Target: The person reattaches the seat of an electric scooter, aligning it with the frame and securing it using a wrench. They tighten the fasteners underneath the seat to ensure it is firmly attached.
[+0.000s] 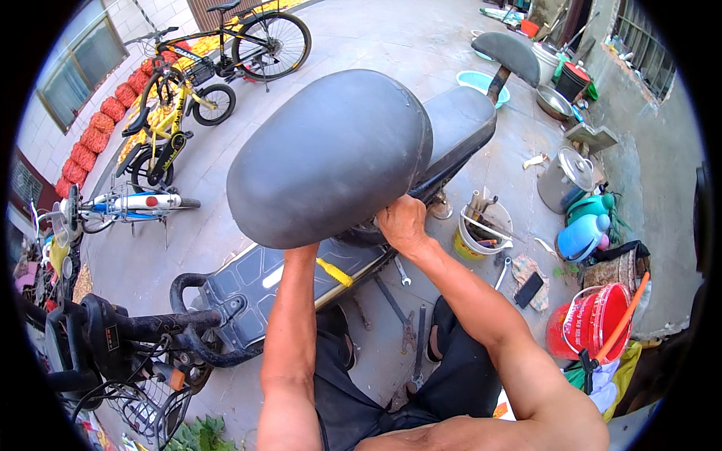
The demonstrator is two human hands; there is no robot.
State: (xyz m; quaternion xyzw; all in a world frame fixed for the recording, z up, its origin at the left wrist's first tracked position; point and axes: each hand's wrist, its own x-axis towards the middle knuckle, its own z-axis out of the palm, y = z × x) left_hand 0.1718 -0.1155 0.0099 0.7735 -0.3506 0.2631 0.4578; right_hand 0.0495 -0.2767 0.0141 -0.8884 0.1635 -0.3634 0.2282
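Note:
A large dark grey padded scooter seat (331, 154) fills the middle of the view, raised and tilted above the footboard (248, 282) of an electric scooter. My left forearm goes up beneath its near edge, and the seat hides the left hand, so its fingers cannot be seen. At the seat's lower right edge is my right hand (404, 223), curled closed. Its fingertips are tucked under the seat, and what they hold is hidden. On the footboard beside my left forearm lies a yellow-handled tool (335, 272). Behind the raised seat is a rear seat (462, 116) with a backrest (508, 56).
A wrench (403, 272), pliers (408, 334) and other tools lie on the concrete by my feet. To the right stand a tool bucket (481, 229), a phone (529, 290) on a cloth, and a red bucket (594, 319). Handlebars (113, 331) are at left, bicycles (165, 135) beyond.

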